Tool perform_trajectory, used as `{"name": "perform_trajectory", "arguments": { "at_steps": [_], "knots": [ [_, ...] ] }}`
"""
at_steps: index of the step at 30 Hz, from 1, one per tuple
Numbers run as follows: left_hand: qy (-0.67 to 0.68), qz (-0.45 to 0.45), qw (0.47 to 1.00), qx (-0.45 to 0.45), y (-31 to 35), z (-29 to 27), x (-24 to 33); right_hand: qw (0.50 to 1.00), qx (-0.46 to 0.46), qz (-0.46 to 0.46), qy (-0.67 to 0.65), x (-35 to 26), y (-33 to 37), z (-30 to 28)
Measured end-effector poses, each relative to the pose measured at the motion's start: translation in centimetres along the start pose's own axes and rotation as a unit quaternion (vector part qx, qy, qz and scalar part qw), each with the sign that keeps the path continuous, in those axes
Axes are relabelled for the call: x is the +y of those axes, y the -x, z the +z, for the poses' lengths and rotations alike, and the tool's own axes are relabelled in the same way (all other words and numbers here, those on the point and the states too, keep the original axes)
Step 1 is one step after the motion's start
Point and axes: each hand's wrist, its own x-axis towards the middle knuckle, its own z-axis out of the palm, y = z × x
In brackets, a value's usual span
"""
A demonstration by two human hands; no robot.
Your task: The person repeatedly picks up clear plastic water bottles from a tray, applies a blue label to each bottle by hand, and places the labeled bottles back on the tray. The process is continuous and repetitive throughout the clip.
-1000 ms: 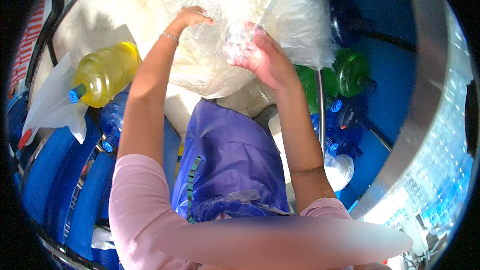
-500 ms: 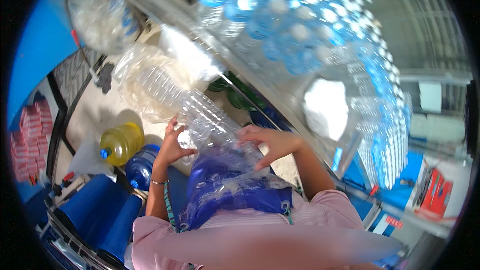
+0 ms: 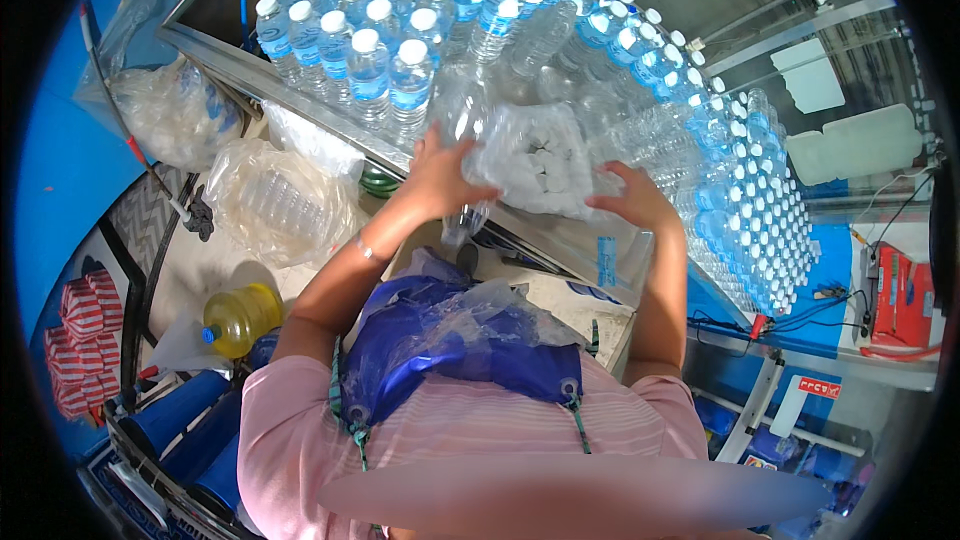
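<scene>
A clear empty plastic bottle (image 3: 463,112) lies across the front edge of the metal counter, somewhat blurred. My left hand (image 3: 440,180) is curled over the bottle, thumb and fingers on either side, and the bottle's lower part shows below the palm. Just to its right sits a clear bag of white caps (image 3: 540,160). My right hand (image 3: 637,202) is at the bag's right side, fingers spread and holding nothing. More clear empty bottles (image 3: 655,145) lie behind and right of the bag. A blue apron (image 3: 440,335) with clear plastic on it covers my front.
Rows of filled, white-capped bottles (image 3: 368,75) stand along the counter (image 3: 330,120), continuing down its right side. On the floor at left are a plastic bag of empty bottles (image 3: 285,202) and a yellow jug (image 3: 243,320). A red case (image 3: 902,295) is at far right.
Both hands have moved up from my lap onto the counter, bringing clear bottles there. They are farther apart, and my right hand has come free. The view has shifted.
</scene>
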Motion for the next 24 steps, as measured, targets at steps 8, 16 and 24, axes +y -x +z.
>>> {"name": "perform_trajectory", "arguments": {
  "at_steps": [8,16,24],
  "knots": [
    [-0.1,-0.154,0.972,0.148,-7.4,3.1,5.1,0.979,0.01,-0.194,-0.062,4.0,-4.7,-2.7],
    [-0.083,0.224,0.907,0.348,-11.9,7.9,10.3,0.963,0.188,-0.091,-0.171,5.9,1.5,-5.9],
    [0.061,0.228,0.972,0.015,-22.6,17.8,18.3,0.897,0.392,-0.138,-0.148,10.4,1.5,-2.5]
  ]
}}
